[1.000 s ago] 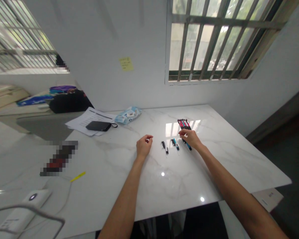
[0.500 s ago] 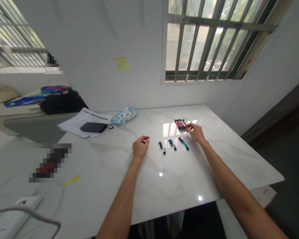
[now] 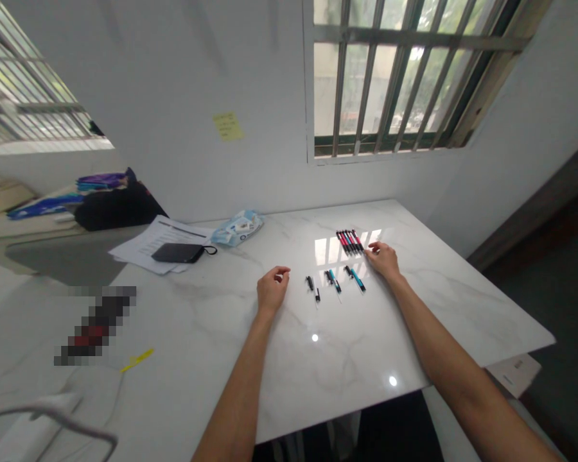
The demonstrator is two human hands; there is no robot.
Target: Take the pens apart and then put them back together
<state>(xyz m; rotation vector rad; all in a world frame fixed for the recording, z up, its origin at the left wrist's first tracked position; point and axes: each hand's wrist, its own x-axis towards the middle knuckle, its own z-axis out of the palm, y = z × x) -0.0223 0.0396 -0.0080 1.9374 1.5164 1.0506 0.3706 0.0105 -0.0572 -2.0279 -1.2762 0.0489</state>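
Left hand [image 3: 272, 289] palm down on the white marble tabletop [image 3: 486, 308], fingers loosely curled and close together, pinching nothing. Right hand [image 3: 384, 262] farther along the marble, also empty, fingers pressed close together and slightly bent, tips just beside the near end of a tight row of red-and-black pens [image 3: 349, 242]: about six, too small for a sure count, lying side by side. Actual contact between fingertips and row: impossible to tell.

Between the two hands, three separate pairs of pens, six in all, lying apart from the row: two black pens [image 3: 313, 288] nearest the left hand, a black-and-teal pair [image 3: 332, 280] in the middle, a black-and-blue pair [image 3: 355, 276] nearest the right hand.

Toward the far left corner of the table, a stack of printed papers [image 3: 158, 240] under one black pouch [image 3: 177, 253] with a wrist loop, and one pale blue packet of wet wipes [image 3: 237, 228] just beside the papers. Higher up, one yellow sticky note [image 3: 228, 126] on the wall, beside one barred window [image 3: 380, 77].
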